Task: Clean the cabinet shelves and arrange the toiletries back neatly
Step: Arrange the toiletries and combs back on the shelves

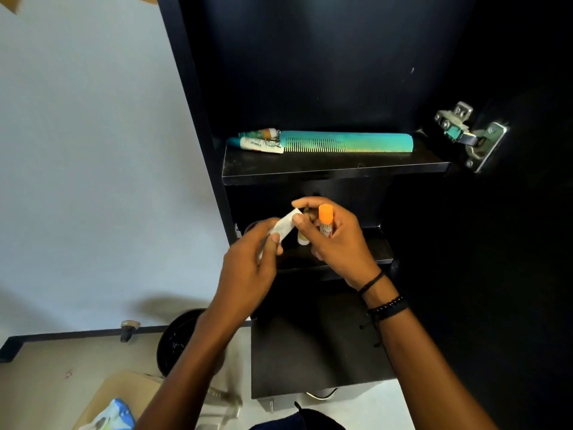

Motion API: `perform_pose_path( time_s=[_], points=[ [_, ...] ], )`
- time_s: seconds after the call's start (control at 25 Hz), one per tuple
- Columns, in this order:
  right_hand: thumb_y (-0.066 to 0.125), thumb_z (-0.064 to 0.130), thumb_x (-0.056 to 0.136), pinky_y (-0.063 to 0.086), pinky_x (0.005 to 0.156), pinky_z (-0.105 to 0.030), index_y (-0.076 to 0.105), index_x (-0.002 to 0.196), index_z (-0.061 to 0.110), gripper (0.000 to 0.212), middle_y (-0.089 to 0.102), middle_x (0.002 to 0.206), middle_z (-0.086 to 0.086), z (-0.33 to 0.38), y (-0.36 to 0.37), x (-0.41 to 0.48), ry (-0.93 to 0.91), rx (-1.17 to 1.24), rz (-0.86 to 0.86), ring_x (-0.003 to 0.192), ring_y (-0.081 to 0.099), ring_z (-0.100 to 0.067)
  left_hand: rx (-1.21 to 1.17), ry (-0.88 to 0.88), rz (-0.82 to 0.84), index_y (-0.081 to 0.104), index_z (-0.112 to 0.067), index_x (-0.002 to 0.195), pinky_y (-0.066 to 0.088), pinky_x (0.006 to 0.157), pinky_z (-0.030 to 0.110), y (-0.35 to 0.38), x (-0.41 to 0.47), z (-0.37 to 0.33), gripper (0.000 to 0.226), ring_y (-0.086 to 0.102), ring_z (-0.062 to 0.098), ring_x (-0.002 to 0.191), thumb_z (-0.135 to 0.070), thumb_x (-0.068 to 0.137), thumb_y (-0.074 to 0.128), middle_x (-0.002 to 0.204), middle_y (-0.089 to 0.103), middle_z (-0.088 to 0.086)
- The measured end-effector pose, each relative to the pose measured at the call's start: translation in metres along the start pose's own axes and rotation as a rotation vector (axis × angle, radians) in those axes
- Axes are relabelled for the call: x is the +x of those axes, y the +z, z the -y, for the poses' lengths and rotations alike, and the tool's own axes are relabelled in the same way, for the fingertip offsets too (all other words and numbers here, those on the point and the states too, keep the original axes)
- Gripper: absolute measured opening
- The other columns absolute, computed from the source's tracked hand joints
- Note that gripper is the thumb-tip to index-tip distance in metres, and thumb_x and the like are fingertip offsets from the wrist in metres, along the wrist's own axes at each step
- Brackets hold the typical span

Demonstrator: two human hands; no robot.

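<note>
So the teal comb [347,142] is laid flat along the upper shelf [335,169], and everything else can be placed off that. Butted against the comb's left end, two small tubes [260,143] are tucked side by side, probably so the long stuff is kept in one row. Straight below the comb, in front of the lower shelf [379,246], both hands are in use at once. An orange-capped stick [326,221] is held upright in the right hand [338,243], wedged among the curled fingers. A pale second stick [303,238] seems to be clamped lower in the same hand, though exactly how can't be made out. The thumb and forefinger are left free that way, and they're pinched on the upper end of a small white packet [283,226]. The packet's other end is gripped in the left hand [248,265], fingers curled round it. Best guess: the packet is being passed across or straightened before it's set down, and the sticks are bunched in one hand so they can be shelved together. Off the comb's right end, a metal hinge [468,135] is screwed to the cabinet side. With only the comb's shelf filled, restocking is probably partway done.
</note>
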State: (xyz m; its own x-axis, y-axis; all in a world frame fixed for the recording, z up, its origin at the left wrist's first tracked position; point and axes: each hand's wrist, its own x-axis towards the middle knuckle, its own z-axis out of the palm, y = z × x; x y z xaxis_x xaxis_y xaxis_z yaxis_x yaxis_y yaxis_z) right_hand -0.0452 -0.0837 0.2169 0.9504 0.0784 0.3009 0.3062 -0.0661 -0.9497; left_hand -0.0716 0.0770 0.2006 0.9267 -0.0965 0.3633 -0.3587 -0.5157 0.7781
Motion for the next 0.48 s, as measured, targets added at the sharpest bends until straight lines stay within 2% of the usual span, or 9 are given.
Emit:
perform_pose_path(
  time_s=[0.04, 0.12, 0.28, 0.4, 0.48],
  points=[
    [0.065, 0.008, 0.088, 0.041, 0.054, -0.004, 0.061, 0.113, 0.002, 0.026, 0.065, 0.082, -0.004, 0.011, -0.001, 0.006, -0.052, 0.004, -0.007, 0.057, 0.058, 0.003, 0.020, 0.046, -0.017, 0.052, -0.037, 0.123, 0.050, 0.078, 0.010, -0.009, 0.009, -0.008, 0.027, 0.060, -0.004, 0.092, -0.029, 0.098, 0.047, 0.101, 0.062, -0.018],
    [0.066, 0.007, 0.087, 0.045, 0.058, -0.006, 0.061, 0.112, 0.001, 0.027, 0.067, 0.090, -0.005, 0.032, -0.004, 0.018, -0.135, -0.032, -0.011, 0.059, 0.061, 0.004, 0.053, 0.129, -0.043, 0.055, -0.029, 0.126, 0.050, 0.084, 0.015, -0.024, 0.025, -0.023, 0.029, 0.061, 0.004, 0.098, -0.024, 0.098, 0.048, 0.109, 0.064, -0.010],
    [0.069, 0.014, 0.086, 0.054, 0.080, -0.024, 0.064, 0.109, 0.010, 0.024, 0.071, 0.097, -0.003, 0.051, -0.012, 0.044, -0.235, -0.150, -0.077, 0.080, 0.067, -0.003, 0.237, 0.258, -0.168, 0.055, -0.018, 0.131, 0.049, 0.096, 0.027, -0.040, 0.057, -0.043, 0.036, 0.055, 0.015, 0.115, -0.016, 0.095, 0.053, 0.127, 0.060, 0.001],
    [0.070, 0.013, 0.084, 0.055, 0.087, -0.033, 0.066, 0.104, 0.011, 0.021, 0.070, 0.097, 0.000, 0.052, -0.018, 0.061, -0.272, -0.246, -0.137, 0.093, 0.067, -0.011, 0.302, 0.230, -0.221, 0.053, -0.014, 0.132, 0.043, 0.100, 0.022, -0.041, 0.072, -0.047, 0.037, 0.052, 0.017, 0.122, -0.017, 0.095, 0.053, 0.133, 0.056, 0.003],
    [0.072, 0.013, 0.082, 0.055, 0.087, -0.034, 0.068, 0.100, 0.014, 0.019, 0.071, 0.096, 0.003, 0.050, -0.019, 0.068, -0.264, -0.333, -0.137, 0.093, 0.066, -0.009, 0.372, 0.186, -0.164, 0.052, -0.014, 0.132, 0.037, 0.101, 0.020, -0.038, 0.077, -0.046, 0.037, 0.051, 0.018, 0.123, -0.016, 0.096, 0.051, 0.134, 0.056, 0.003]
  ],
)
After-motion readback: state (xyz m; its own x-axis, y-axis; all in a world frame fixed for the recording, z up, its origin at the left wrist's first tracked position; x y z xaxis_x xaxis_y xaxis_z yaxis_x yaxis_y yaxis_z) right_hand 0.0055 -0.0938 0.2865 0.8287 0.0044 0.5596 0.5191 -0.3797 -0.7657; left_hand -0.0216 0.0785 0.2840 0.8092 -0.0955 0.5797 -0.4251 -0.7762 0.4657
